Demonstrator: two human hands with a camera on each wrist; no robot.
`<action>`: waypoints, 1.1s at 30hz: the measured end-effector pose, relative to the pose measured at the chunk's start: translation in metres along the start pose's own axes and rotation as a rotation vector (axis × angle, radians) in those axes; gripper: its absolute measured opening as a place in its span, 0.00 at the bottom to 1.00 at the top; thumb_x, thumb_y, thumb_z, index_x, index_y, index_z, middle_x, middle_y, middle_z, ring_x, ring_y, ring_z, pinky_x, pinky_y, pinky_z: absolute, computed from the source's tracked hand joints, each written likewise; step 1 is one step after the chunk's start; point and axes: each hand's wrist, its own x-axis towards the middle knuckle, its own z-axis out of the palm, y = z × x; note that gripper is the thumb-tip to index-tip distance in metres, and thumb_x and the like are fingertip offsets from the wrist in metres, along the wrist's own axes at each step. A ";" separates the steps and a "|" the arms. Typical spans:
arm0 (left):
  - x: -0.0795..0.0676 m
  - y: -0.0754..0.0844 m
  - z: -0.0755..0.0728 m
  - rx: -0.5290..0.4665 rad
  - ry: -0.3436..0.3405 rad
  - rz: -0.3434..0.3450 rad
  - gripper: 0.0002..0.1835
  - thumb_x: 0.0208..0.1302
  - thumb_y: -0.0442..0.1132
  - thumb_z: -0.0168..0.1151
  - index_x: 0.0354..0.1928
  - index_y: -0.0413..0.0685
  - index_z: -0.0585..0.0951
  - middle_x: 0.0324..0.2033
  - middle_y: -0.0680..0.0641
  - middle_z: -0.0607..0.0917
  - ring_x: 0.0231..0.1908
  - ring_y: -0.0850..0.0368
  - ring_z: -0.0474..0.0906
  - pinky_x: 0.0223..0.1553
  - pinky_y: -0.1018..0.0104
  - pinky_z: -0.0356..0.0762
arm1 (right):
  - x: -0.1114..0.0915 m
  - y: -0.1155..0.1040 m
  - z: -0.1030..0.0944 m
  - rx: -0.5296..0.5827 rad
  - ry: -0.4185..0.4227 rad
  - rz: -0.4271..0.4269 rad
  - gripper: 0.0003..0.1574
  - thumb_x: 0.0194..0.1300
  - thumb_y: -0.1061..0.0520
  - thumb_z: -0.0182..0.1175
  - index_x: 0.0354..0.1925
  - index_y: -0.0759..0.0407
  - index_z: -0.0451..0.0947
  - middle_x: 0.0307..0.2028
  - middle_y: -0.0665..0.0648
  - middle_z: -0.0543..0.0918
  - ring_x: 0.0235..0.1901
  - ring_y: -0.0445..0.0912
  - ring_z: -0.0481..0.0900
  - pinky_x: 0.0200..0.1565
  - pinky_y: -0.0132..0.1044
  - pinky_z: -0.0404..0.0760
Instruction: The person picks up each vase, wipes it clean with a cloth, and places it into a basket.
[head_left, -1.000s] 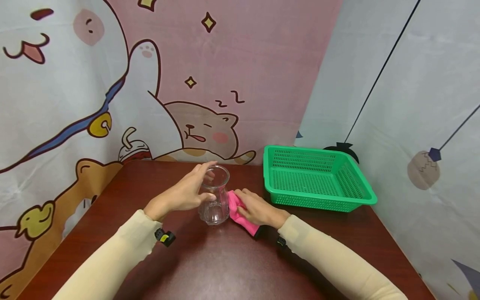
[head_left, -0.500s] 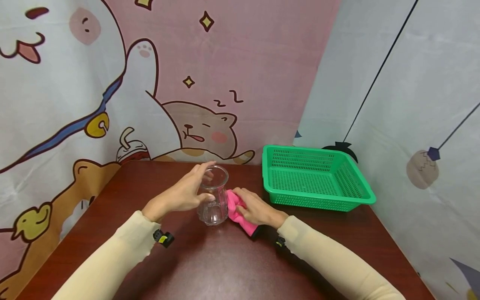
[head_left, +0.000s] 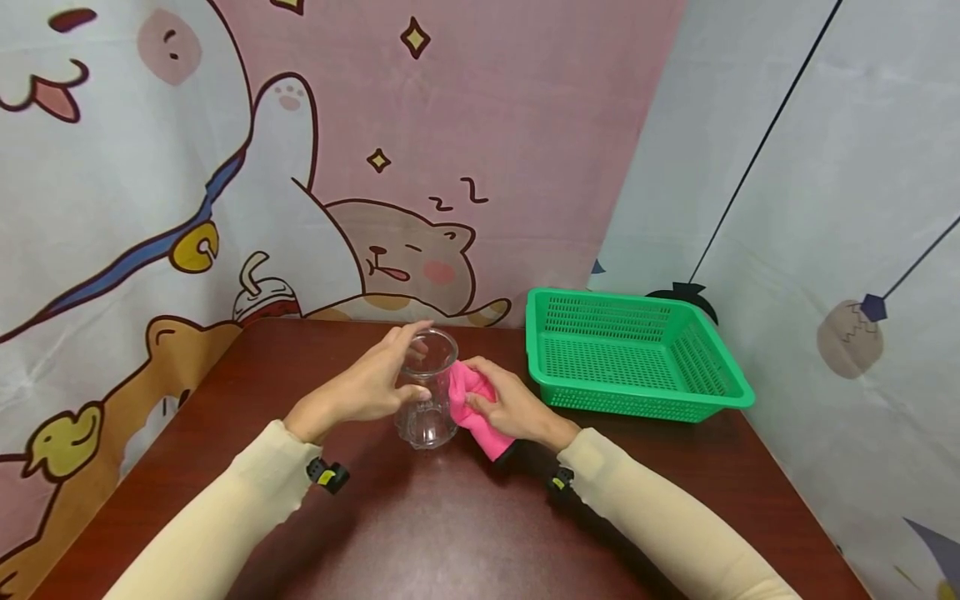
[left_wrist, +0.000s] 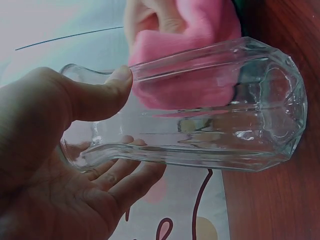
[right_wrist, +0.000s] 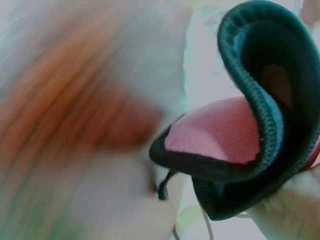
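Observation:
A clear glass vase (head_left: 429, 421) with a flared rim stands upright on the table. My left hand (head_left: 360, 392) grips its neck from the left. In the left wrist view, the thumb presses one side of the vase (left_wrist: 270, 107) while the fingers lie along the other. On the vase's right side, my right hand (head_left: 517, 408) holds a bunched pink cloth (head_left: 483, 429) with a dark edge against the glass. The cloth's pink folds (left_wrist: 187, 55) show through the vase wall. In the right wrist view the cloth (right_wrist: 220, 132) appears large, its dark stitched edge curling open.
A green perforated plastic basket (head_left: 637, 392) sits at the table's back right, beyond my right hand. The dark red-brown table (head_left: 420, 533) has a cartoon-printed cloth backdrop (head_left: 540, 150) behind it and at both sides.
My right hand and the pink cloth have moved slightly up along the vase's side, towards its rim. The left hand and the vase stay in place.

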 end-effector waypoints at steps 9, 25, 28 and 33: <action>-0.001 0.000 0.001 0.004 0.000 0.006 0.55 0.74 0.34 0.81 0.93 0.45 0.56 0.72 0.32 0.80 0.73 0.35 0.84 0.73 0.34 0.86 | 0.006 -0.021 -0.005 0.229 0.076 0.055 0.31 0.83 0.63 0.68 0.78 0.56 0.76 0.62 0.62 0.88 0.57 0.51 0.87 0.61 0.38 0.88; 0.002 0.001 0.002 0.008 -0.005 0.028 0.55 0.75 0.34 0.81 0.92 0.39 0.56 0.72 0.32 0.79 0.73 0.35 0.85 0.75 0.35 0.84 | 0.012 -0.049 -0.040 0.321 0.250 -0.021 0.31 0.85 0.60 0.67 0.80 0.59 0.75 0.68 0.66 0.86 0.60 0.53 0.89 0.58 0.32 0.90; 0.001 0.002 0.001 0.016 0.000 0.027 0.54 0.75 0.34 0.81 0.92 0.39 0.56 0.71 0.32 0.79 0.73 0.35 0.84 0.75 0.35 0.84 | 0.011 -0.050 -0.043 0.298 0.251 -0.025 0.30 0.85 0.59 0.67 0.79 0.59 0.76 0.67 0.65 0.87 0.58 0.50 0.89 0.58 0.31 0.90; 0.000 0.002 0.000 0.027 0.006 0.031 0.54 0.75 0.35 0.81 0.92 0.39 0.56 0.71 0.33 0.80 0.73 0.36 0.84 0.76 0.35 0.83 | 0.007 -0.052 -0.044 0.307 0.252 -0.037 0.29 0.85 0.60 0.67 0.79 0.60 0.77 0.66 0.66 0.88 0.56 0.48 0.89 0.57 0.32 0.90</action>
